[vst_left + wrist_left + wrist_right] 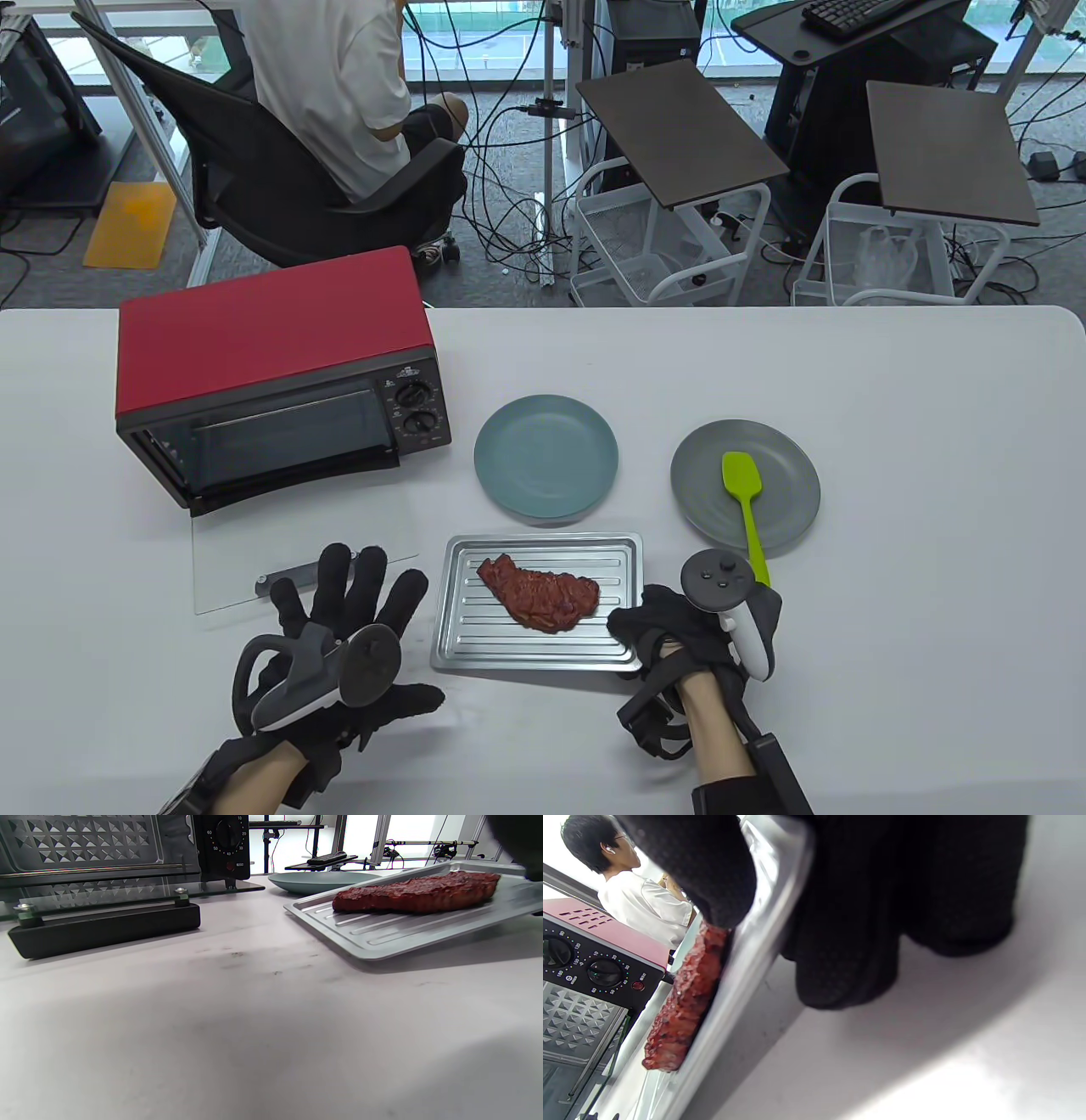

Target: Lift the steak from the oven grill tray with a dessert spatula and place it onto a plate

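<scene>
One brown steak [540, 599] on one ribbed silver tray [475, 645]; two round plates.
Right hand [679, 628] pinches tray edge; left hand [356, 620] spread flat; one green spatula [744, 503] untouched.

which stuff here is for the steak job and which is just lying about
For the job:
steak
oven grill tray, gripped by right hand
green dessert spatula, on grey plate
blue plate

Lying about:
red toaster oven, door open
left hand, idle

We read numerals only on the toaster oven [280, 373] control panel. Left wrist view: timer dial [228, 834] shows 10, 20, 30, 40, 50, 60. Right wrist view: lower dial [605, 972] shows 10–60; upper dial [555, 952] shows 80, 120, 150, 180. Small labels beside them are illegible.
</scene>
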Action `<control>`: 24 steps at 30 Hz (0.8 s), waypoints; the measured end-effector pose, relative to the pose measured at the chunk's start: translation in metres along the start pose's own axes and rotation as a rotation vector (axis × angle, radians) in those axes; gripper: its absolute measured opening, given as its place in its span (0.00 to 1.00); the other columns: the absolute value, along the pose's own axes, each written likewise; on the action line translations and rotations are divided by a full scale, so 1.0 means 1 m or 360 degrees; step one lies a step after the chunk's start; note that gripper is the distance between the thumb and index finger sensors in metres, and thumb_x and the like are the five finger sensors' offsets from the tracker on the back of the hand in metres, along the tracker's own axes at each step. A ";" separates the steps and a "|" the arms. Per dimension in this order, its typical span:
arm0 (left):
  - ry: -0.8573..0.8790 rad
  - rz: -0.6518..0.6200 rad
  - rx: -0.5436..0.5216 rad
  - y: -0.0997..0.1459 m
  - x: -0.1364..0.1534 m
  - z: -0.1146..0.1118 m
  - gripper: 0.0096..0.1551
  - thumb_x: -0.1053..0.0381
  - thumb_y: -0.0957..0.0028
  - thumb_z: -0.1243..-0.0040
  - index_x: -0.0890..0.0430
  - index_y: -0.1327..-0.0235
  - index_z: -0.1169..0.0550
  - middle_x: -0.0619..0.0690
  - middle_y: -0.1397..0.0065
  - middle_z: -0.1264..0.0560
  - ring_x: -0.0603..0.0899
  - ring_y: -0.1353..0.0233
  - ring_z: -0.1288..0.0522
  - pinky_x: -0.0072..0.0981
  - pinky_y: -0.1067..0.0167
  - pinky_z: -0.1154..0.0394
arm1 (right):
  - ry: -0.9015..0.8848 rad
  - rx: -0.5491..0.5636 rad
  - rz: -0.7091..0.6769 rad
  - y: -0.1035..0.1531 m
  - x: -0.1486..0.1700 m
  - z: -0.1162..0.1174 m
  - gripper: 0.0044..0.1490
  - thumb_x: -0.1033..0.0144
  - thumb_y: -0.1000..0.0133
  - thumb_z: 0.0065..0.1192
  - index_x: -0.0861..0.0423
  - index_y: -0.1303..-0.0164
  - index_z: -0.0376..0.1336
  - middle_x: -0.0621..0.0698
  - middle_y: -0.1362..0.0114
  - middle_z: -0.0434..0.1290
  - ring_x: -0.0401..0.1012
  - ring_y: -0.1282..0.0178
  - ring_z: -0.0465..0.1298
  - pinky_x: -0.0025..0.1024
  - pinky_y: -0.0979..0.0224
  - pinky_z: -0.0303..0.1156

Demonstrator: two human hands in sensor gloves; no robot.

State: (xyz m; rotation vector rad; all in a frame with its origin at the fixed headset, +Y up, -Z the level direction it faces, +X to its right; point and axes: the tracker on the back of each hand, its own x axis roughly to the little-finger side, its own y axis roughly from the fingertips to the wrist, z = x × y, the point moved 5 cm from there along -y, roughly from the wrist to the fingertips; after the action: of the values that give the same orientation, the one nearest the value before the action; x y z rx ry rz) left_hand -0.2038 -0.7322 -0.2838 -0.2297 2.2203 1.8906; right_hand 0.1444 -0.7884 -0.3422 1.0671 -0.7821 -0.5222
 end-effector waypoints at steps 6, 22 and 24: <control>0.0013 0.0004 -0.0007 0.001 0.001 0.000 0.74 0.10 0.68 0.42 0.34 0.32 0.73 0.50 0.19 0.76 0.72 0.16 0.74 0.88 0.34 0.63 | 0.0064 0.0037 0.0020 0.002 -0.001 -0.003 0.40 0.56 0.42 0.70 0.66 0.30 0.57 0.60 0.46 0.79 0.49 0.64 0.86 0.48 0.54 0.82; 0.0061 0.0015 0.0001 0.000 0.004 -0.001 0.71 0.09 0.67 0.48 0.35 0.32 0.73 0.50 0.19 0.76 0.72 0.17 0.75 0.88 0.34 0.64 | 0.0346 0.0162 0.0034 0.008 -0.009 -0.006 0.44 0.52 0.42 0.68 0.69 0.30 0.55 0.59 0.44 0.77 0.50 0.61 0.85 0.51 0.52 0.80; 0.0061 0.0014 0.0003 0.000 0.004 -0.001 0.71 0.09 0.66 0.48 0.35 0.32 0.73 0.50 0.19 0.76 0.72 0.17 0.75 0.88 0.34 0.64 | 0.0385 0.0170 0.0038 0.008 -0.011 -0.005 0.45 0.51 0.43 0.68 0.69 0.30 0.55 0.59 0.43 0.76 0.50 0.61 0.85 0.51 0.51 0.80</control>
State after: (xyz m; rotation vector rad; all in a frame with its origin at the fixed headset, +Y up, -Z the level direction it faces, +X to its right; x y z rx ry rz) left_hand -0.2075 -0.7328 -0.2845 -0.2581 2.2512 1.9039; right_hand 0.1421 -0.7744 -0.3393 1.1933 -0.6138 -0.3261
